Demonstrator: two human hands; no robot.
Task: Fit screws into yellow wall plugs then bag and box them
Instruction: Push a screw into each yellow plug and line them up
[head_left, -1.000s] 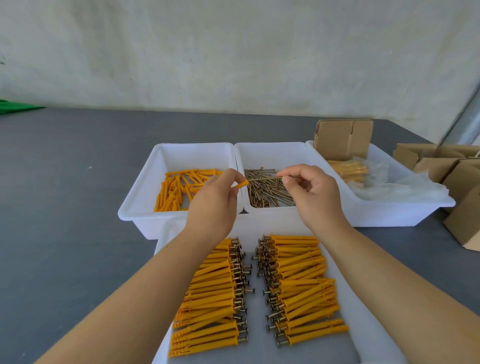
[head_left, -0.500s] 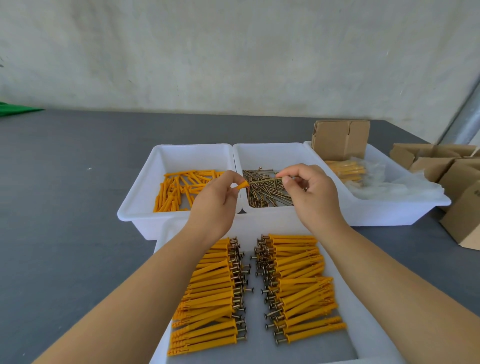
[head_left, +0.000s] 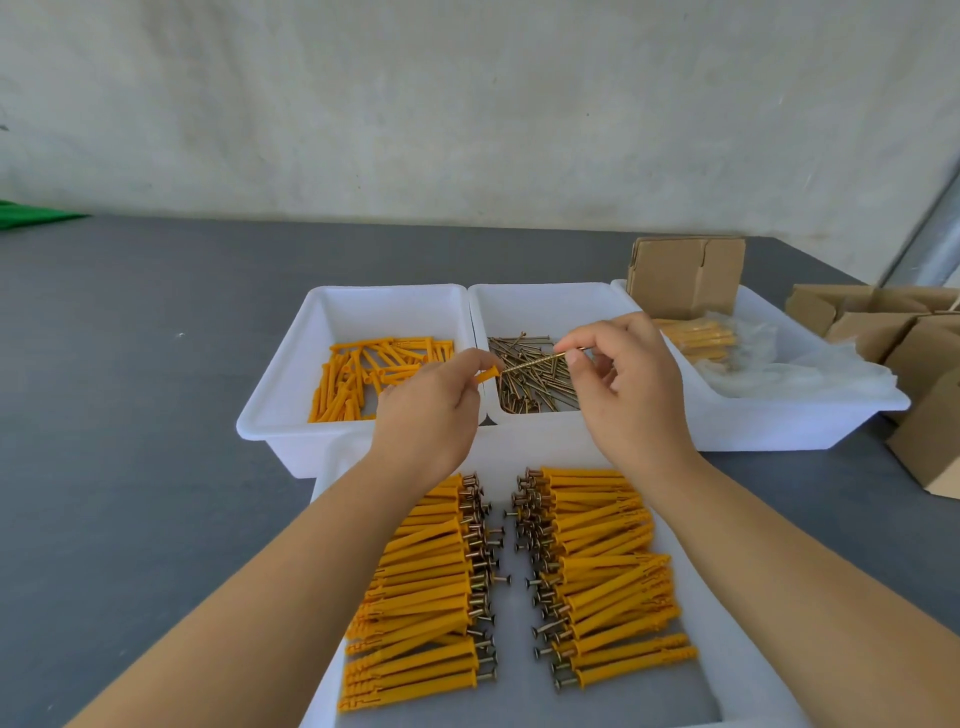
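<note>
Two rows of finished yellow plugs (head_left: 426, 597), screw heads facing inward for easy bagging, fill the near white tray (head_left: 519, 447). Behind that tray sit the bin of loose plugs (head_left: 363, 312) and the bin of screws (head_left: 550, 306). Above that tray's far edge, the left hand (head_left: 431, 410) pinches one yellow wall plug (head_left: 488, 373); the right hand (head_left: 631, 395) pinches a screw (head_left: 535, 360), tip at the plug's mouth. Since a moment ago, both hands have shifted slightly left, the screw now angled downward.

Two bare forearms, sleeveless, no gloves or jewellery
</note>
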